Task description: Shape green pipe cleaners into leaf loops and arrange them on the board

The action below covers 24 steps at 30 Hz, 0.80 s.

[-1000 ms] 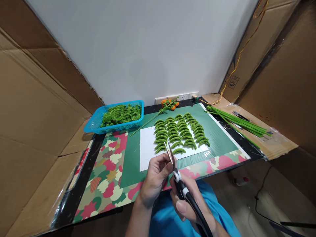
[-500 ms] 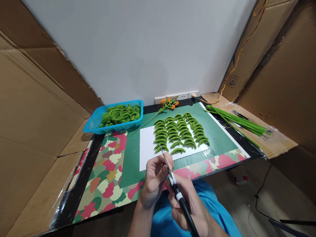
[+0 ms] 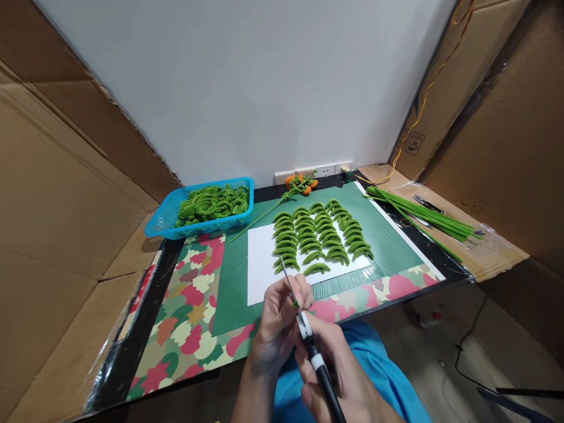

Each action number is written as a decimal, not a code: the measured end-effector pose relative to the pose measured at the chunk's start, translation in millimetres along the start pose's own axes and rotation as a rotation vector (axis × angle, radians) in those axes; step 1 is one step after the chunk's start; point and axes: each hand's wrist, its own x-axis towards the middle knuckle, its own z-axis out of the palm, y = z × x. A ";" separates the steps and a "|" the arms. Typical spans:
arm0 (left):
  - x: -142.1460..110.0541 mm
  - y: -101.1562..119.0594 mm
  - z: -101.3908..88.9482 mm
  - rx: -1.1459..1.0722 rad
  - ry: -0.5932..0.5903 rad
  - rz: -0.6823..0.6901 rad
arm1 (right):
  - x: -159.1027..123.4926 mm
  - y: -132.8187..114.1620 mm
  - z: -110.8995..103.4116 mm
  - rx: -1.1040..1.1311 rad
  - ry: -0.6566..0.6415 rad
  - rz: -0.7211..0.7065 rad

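My right hand [image 3: 332,358] is wrapped around scissors [image 3: 320,363] with black-and-white handles. Their thin metal blades point up and left, toward the rows of pieces. My left hand [image 3: 282,311] is closed in a pinch beside the blades. A small bit of green pipe cleaner [image 3: 296,304] shows between its fingertips, right against the blades; the rest is hidden by the fingers. Just beyond both hands, several columns of curved green pipe-cleaner leaves [image 3: 308,237] lie on a white sheet [image 3: 261,276].
At the back left stands a blue basket [image 3: 207,224] of bent green pipe cleaners [image 3: 211,202]. An orange-flowered stem [image 3: 299,185] lies near the wall. To the right are long green stems [image 3: 423,214] and pliers [image 3: 428,204]. Cardboard walls [image 3: 57,235] flank the table.
The scissors have shifted slightly left in my hands, and a green bit now shows at my left fingertips. The view has drifted slightly; the laid-out leaves have not moved.
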 end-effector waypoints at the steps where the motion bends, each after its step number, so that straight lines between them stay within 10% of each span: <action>1: -0.2 0.8 0.6 -0.008 0.003 -0.003 | 0.3 -1.0 0.6 -0.001 0.001 0.003; 24: -1.1 6.6 4.1 0.245 0.262 0.070 | 14.9 -40.8 0.1 0.135 -0.076 0.147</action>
